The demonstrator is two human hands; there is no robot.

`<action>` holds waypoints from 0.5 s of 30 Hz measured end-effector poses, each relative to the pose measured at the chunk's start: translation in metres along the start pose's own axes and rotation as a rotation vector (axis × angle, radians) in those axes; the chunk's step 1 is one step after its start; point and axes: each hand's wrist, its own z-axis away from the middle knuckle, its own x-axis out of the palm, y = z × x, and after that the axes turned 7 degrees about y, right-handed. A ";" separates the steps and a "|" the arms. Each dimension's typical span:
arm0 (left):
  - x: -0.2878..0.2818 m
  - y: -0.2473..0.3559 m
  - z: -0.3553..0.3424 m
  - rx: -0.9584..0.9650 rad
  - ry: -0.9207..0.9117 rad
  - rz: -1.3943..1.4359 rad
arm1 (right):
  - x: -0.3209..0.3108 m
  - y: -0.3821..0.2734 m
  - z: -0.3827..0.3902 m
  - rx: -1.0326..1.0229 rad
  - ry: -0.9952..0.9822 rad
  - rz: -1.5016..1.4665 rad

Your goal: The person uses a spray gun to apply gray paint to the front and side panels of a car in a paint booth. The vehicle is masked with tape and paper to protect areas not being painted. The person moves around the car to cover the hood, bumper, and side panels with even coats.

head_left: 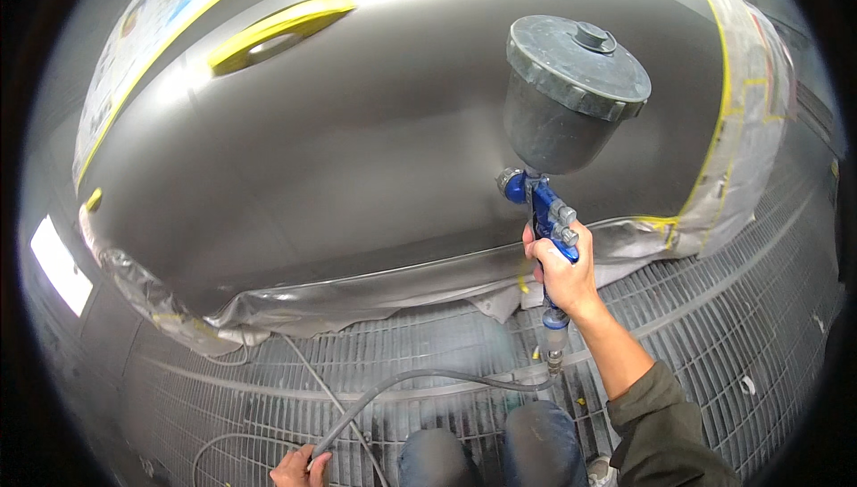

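My right hand [564,266] is wrapped round the grip of a blue spray gun [544,206], its nozzle pointing left along the panel. On top of the gun sits a grey lidded paint cup [562,116], tilted slightly. Down at the lower left, my left hand [301,469] is closed on a grey air hose [393,386], which curves across to the fitting under the gun's grip. Facing me is a dark grey car door panel [357,157] with a glossy sheen. Yellow masking tape covers its door handle [284,33].
Taped masking paper [170,14] borders the panel at upper left and masking sheet [750,130] at right. Crumpled plastic film [295,304] runs along its lower edge. The floor is metal grating [714,335] with a thin cable [326,384] crossing it. My knees [437,456] are bent below.
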 end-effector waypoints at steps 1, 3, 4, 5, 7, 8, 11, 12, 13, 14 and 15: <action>-0.008 -0.010 0.001 0.020 0.030 -0.016 | 0.021 0.000 0.006 0.005 -0.013 -0.022; -0.026 -0.029 0.002 0.059 0.096 -0.052 | 0.061 -0.008 0.016 0.036 -0.067 -0.033; -0.035 -0.033 -0.002 0.106 0.150 -0.055 | 0.079 -0.011 0.021 0.053 -0.092 -0.037; -0.043 -0.042 -0.001 0.059 0.142 -0.058 | 0.099 -0.015 0.026 0.077 -0.118 -0.048; -0.055 -0.062 -0.004 -0.005 0.102 -0.050 | 0.135 -0.007 0.034 0.012 -0.157 -0.028; -0.060 -0.070 -0.004 -0.042 0.110 -0.023 | 0.155 -0.004 0.040 0.031 -0.170 -0.056; -0.075 -0.097 0.003 -0.143 0.106 -0.041 | 0.204 -0.010 0.049 0.055 -0.352 -0.028; -0.079 -0.104 0.005 -0.159 0.107 -0.058 | 0.220 -0.012 0.053 0.048 -0.391 -0.040; -0.082 -0.110 0.006 -0.169 0.105 -0.075 | 0.235 -0.014 0.056 0.043 -0.424 -0.053; -0.085 -0.115 0.007 -0.177 0.102 -0.092 | 0.249 -0.016 0.059 0.037 -0.458 -0.066; -0.087 -0.119 0.005 -0.169 0.116 -0.079 | 0.260 -0.021 0.060 0.028 -0.483 -0.084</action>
